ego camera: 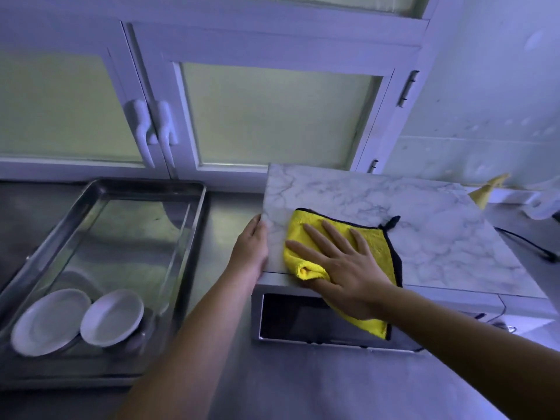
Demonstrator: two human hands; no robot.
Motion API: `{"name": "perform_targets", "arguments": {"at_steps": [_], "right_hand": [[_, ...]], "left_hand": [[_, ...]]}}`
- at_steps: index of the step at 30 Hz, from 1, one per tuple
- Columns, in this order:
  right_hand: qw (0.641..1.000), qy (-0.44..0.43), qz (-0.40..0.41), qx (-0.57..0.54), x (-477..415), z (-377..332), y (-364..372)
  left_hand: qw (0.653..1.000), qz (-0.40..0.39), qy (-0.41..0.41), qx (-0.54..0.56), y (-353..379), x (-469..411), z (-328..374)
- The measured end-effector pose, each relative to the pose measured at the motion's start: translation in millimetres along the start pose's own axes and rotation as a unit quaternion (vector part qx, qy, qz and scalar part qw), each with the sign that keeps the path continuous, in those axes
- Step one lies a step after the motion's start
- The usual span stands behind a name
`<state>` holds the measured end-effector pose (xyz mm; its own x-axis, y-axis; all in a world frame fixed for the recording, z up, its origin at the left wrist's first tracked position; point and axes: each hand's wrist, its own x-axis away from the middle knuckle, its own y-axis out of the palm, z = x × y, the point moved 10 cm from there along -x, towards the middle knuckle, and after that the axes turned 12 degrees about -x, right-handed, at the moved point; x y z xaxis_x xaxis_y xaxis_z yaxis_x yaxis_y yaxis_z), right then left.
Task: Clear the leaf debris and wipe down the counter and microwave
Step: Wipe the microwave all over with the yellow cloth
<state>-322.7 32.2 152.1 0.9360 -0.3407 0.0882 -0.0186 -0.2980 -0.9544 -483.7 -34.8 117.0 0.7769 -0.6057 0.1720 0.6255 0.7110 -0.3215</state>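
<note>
A microwave (306, 321) stands on the steel counter (272, 383), its top covered by a marble-patterned slab (424, 225). A yellow cloth with black trim (372, 241) lies on the slab's near left part and hangs over the microwave's front. My right hand (342, 265) presses flat on the cloth, fingers spread, thumb tucked under a fold. My left hand (251, 250) grips the slab's left edge. No leaf debris is visible on the slab.
A steel tray (194, 207) on the left holds two white plates (112, 316). White cabinet doors with frosted panes (272, 116) rise behind. A yellowish object (485, 192) sits behind the slab at right, and a black cable (527, 244) runs along the right counter.
</note>
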Motion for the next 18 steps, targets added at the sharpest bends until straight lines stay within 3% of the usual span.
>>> {"name": "perform_targets", "arguments": {"at_steps": [11, 18], "right_hand": [[0.998, 0.050, 0.039, -0.027, -177, 16, -21], [0.994, 0.095, 0.052, -0.023, -253, 34, -38]], "left_hand": [[0.996, -0.026, -0.012, 0.079, 10, -10, -15], [0.997, 0.015, 0.045, -0.068, -2, 16, -13]]}}
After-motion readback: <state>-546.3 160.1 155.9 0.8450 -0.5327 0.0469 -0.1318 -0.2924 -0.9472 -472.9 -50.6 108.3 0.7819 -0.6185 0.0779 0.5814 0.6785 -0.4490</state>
